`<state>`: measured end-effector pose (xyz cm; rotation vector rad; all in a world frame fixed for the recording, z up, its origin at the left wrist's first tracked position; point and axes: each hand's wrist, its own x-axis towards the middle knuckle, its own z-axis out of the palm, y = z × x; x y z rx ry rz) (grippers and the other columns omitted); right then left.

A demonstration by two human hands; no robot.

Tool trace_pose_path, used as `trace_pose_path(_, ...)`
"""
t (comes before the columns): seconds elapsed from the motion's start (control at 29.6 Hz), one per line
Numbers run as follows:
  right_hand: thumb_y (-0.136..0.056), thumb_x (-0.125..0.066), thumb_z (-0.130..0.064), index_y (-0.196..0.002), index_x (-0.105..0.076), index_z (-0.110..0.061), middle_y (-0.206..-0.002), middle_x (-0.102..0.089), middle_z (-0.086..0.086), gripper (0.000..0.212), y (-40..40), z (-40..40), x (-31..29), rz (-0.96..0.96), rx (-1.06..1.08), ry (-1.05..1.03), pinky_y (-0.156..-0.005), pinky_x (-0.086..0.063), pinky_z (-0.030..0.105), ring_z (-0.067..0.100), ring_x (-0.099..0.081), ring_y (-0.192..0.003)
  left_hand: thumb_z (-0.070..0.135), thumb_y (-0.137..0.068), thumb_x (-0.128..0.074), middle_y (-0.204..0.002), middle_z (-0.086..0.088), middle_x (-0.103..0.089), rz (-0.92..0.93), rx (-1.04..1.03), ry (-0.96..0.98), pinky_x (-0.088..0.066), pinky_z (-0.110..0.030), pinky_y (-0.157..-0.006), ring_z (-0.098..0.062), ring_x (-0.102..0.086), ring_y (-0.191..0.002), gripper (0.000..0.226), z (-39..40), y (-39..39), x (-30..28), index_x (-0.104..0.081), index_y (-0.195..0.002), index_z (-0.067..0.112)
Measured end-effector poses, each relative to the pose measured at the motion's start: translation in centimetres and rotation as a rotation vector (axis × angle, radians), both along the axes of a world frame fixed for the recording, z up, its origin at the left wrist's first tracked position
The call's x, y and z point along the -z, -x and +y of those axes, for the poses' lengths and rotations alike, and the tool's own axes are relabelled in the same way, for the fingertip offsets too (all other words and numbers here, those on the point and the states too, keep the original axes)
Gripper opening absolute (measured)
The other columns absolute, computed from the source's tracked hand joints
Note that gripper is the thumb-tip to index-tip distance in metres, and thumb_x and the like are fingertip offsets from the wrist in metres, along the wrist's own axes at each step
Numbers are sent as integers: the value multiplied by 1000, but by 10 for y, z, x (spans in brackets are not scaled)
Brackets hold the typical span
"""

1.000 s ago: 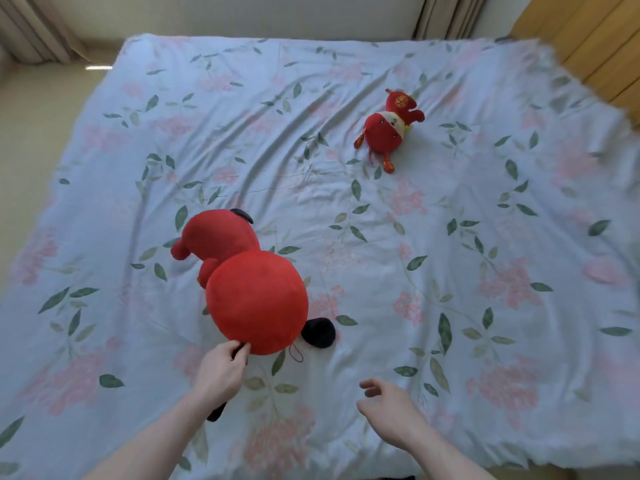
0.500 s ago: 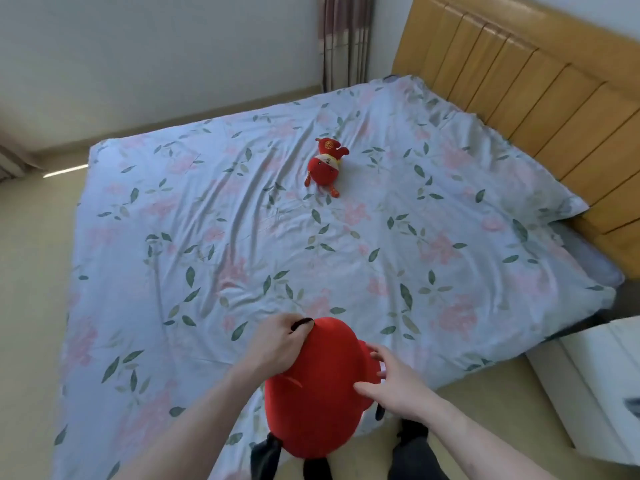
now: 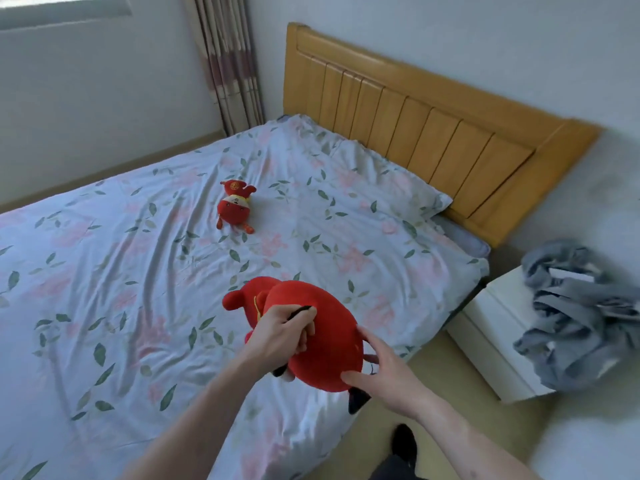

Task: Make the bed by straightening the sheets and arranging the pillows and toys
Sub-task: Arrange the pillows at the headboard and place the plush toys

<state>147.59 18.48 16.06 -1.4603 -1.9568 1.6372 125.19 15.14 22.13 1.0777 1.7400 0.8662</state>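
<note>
A big red plush toy hangs in the air above the near right edge of the bed. My left hand grips it from the top, fingers curled into the fabric. My right hand presses against its lower right side with fingers spread. A small red plush toy lies on the floral sheet near the middle of the bed. A floral pillow lies flat at the head of the bed, against the wooden headboard.
A white nightstand stands to the right of the bed with a crumpled grey garment on it. A curtain hangs in the far corner. My dark-socked foot stands on the beige floor beside the bed.
The big red toy was lifted off the sheet and carried right, toward the headboard end. My right hand came onto it. My view turned toward the headboard and nightstand.
</note>
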Motion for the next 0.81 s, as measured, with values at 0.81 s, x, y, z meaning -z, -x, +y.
trace_pose_path(0.81,-64,-66,-80,-121,-51,-43,-108,-56,-24,69,-236,425,-46,-447,1,-656,-82,-46,28,7,-56,-109,41,-92,-67,-66,-2,-57,153,311,98,-40,-24,-46,-9,-49,-47,34,456,-200,-29,-69,-91,7)
